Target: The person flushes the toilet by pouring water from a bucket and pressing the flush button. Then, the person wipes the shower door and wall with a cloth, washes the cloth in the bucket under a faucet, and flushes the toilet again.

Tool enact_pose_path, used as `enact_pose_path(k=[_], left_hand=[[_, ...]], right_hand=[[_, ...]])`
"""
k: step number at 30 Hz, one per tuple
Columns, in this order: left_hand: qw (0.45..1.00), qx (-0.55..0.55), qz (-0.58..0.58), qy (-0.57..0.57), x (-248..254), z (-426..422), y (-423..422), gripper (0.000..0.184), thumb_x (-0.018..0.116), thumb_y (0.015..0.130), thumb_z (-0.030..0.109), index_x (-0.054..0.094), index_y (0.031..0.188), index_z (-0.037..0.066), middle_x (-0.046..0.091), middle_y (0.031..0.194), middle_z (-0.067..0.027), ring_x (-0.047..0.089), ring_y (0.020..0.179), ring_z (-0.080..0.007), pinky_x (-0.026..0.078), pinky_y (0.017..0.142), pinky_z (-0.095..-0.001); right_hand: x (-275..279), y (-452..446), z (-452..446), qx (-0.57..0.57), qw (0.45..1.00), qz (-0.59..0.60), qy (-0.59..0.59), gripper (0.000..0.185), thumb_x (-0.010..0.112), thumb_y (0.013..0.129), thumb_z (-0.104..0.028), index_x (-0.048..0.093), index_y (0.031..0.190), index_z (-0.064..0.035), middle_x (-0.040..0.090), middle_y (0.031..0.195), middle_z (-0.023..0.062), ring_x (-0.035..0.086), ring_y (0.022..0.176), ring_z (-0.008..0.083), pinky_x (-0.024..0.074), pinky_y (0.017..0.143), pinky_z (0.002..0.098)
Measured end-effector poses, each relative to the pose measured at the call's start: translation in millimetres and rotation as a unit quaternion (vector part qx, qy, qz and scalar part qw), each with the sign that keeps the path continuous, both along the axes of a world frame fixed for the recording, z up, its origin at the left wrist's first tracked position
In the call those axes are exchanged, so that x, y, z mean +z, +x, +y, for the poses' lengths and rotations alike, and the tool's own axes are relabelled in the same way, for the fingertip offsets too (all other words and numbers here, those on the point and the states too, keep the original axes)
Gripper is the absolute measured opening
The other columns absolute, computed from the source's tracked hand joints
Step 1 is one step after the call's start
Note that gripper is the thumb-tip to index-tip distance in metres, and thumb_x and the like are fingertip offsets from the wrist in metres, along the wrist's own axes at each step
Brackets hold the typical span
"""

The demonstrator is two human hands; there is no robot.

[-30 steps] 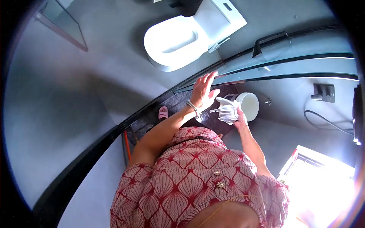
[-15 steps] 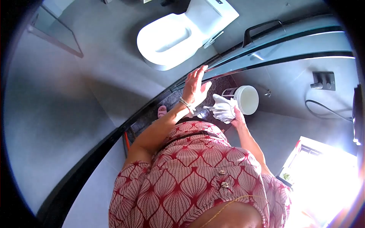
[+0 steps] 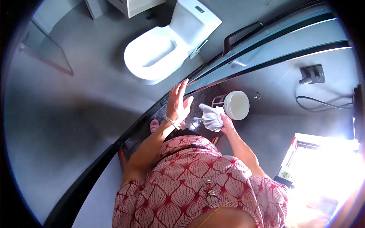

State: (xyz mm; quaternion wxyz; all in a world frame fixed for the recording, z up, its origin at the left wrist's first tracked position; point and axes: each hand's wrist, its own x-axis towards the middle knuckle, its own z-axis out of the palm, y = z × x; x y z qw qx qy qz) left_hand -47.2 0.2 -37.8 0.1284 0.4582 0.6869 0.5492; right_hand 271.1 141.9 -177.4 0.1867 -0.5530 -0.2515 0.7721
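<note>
My left hand (image 3: 177,105) is raised with its fingers stretched out and thumb apart, holding nothing. Its fingertips are by the dark-framed edge of the glass shower door (image 3: 258,62); whether they touch it I cannot tell. In my right hand (image 3: 227,124) a crumpled white cloth (image 3: 211,118) is gripped and hangs out toward the left hand. Just beyond the cloth is a white bucket (image 3: 238,105), and the cloth covers part of its side.
A white toilet (image 3: 152,53) stands on the far side of the door frame. A black door handle (image 3: 239,36) sticks out from the glass. On the right wall are a shower valve (image 3: 312,74) and a hose (image 3: 323,104). A bright window (image 3: 323,167) glares at lower right. Pink slippers (image 3: 154,125) show below.
The head view has shifted, so the toilet, bucket and both hands appear lower and farther left. The left hand stays spread, and the right hand still grips the cloth.
</note>
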Motion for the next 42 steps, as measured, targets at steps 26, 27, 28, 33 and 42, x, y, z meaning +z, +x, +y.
enact_pose_path(k=[26,27,28,33,42], left_hand=[[0.979,-0.152,-0.095,-0.098,-23,-18,3,0.023,0.06,0.075,0.01,0.056,0.096,0.003,0.06,0.082,-0.0118,0.058,0.07,-0.0202,0.047,0.062,-0.0288],[0.972,-0.173,-0.105,-0.116,-20,-16,2,0.022,0.06,0.074,0.011,0.056,0.095,0.003,0.059,0.085,-0.0146,0.06,0.074,-0.0256,0.048,0.064,-0.0318],[0.967,-0.192,-0.109,-0.127,-16,-14,2,0.022,0.059,0.075,0.011,0.056,0.095,0.003,0.06,0.084,-0.0141,0.06,0.074,-0.0246,0.048,0.064,-0.0316],[0.97,-0.199,-0.09,-0.106,0,-14,-1,0.02,0.056,0.079,0.013,0.056,0.096,0.002,0.059,0.083,-0.0128,0.059,0.073,-0.0214,0.047,0.064,-0.0291],[0.996,-0.072,0.044,0.035,74,8,-6,0.009,0.052,0.08,0.006,0.058,0.079,0.0,0.06,0.076,-0.0107,0.059,0.071,-0.0248,0.047,0.066,-0.0321]], right_hand=[[26,-27,-33,-0.111,0.988,0.073,0.081,0.035,0.056,0.08,-0.018,0.047,0.109,-0.0001,0.056,0.098,0.011,0.056,0.087,0.0213,0.047,0.076,0.0354],[29,-24,-42,-0.118,0.981,0.118,0.1,0.036,0.057,0.08,-0.018,0.047,0.109,0.0,0.055,0.098,0.0109,0.056,0.086,0.0209,0.0471,0.075,0.0346],[23,-20,-46,-0.135,0.976,0.139,0.097,0.036,0.057,0.08,-0.02,0.047,0.109,-0.0004,0.055,0.098,0.0107,0.056,0.085,0.0207,0.0471,0.074,0.0341],[40,-41,-71,-0.174,0.967,0.161,0.091,0.03,0.052,0.081,-0.021,0.048,0.105,-0.0043,0.055,0.096,0.0084,0.055,0.087,0.0214,0.0459,0.076,0.0357],[103,-110,-40,-0.125,0.957,0.168,0.201,0.039,0.054,0.082,-0.029,0.048,0.111,-0.0048,0.054,0.102,0.0046,0.052,0.094,0.0172,0.0419,0.082,0.0325]])
